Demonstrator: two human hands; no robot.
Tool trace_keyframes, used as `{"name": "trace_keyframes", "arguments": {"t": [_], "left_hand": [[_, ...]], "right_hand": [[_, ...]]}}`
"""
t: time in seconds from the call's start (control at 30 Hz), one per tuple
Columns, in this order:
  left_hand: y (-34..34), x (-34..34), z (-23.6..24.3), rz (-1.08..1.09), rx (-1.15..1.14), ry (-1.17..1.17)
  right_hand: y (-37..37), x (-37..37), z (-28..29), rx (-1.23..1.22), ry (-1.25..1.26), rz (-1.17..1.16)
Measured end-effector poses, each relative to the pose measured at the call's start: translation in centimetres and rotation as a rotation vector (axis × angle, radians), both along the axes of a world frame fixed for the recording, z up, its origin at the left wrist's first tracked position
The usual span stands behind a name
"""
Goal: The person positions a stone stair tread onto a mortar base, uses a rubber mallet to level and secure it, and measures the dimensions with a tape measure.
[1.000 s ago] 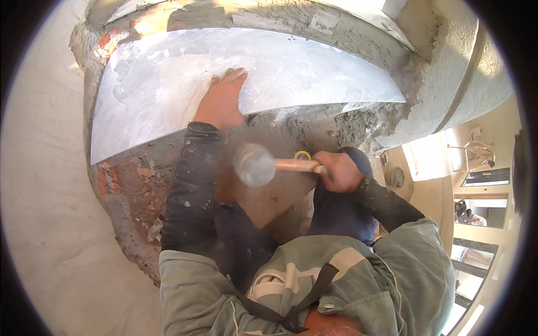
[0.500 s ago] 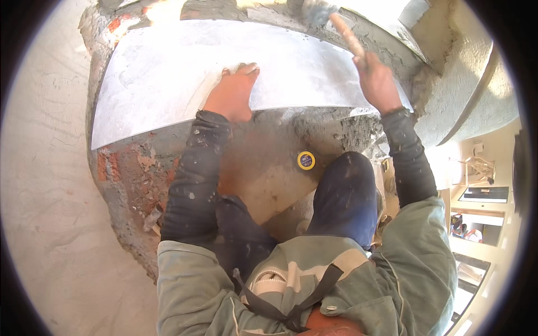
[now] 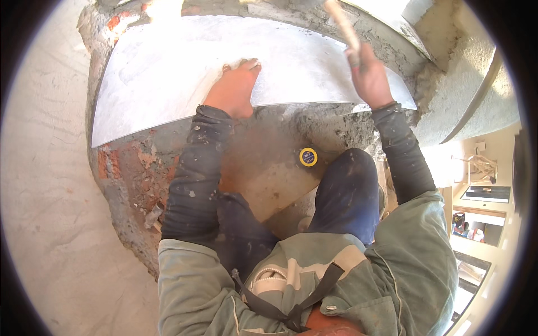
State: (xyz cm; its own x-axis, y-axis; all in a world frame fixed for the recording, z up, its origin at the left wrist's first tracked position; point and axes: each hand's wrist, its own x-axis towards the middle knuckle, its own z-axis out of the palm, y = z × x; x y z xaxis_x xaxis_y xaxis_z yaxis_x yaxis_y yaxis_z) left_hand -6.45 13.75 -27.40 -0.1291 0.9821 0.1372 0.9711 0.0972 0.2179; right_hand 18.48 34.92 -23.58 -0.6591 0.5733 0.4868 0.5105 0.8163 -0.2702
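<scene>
A long pale slab, smooth and glossy, lies across the far side over grey mortar. My left hand presses on its near edge, fingers stretched out and holding nothing. My right hand is closed round the wooden handle of a mallet, held above the slab's right part. The mallet's head is cut off by the upper rim of the picture.
A round yellow and dark blue tape measure lies between my knees and the slab. Broken brick and rough mortar edge the left, beside a plastered wall. At right stands a curved rough-plastered surface.
My right hand has swung slightly, and the mallet has gone up so its head has left the picture. My left hand stays on the slab.
</scene>
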Motion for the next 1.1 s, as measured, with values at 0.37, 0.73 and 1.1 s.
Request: {"name": "trace_keyframes", "arguments": {"t": [0.37,0.73,1.1], "left_hand": [[-0.1,0.0,0.0,0.007,-0.017,-0.019],[0.1,-0.2,0.3,-0.020,-0.054,0.010],[1.1,1.3,0.5,0.029,-0.104,0.109]], "right_hand": [[1.5,-0.7,-0.5,-0.027,-0.041,0.170],[0.8,0.7,-0.5,0.033,-0.079,0.114],[-2.7,17.2,-7.5,0.023,-0.216,0.398]]}}
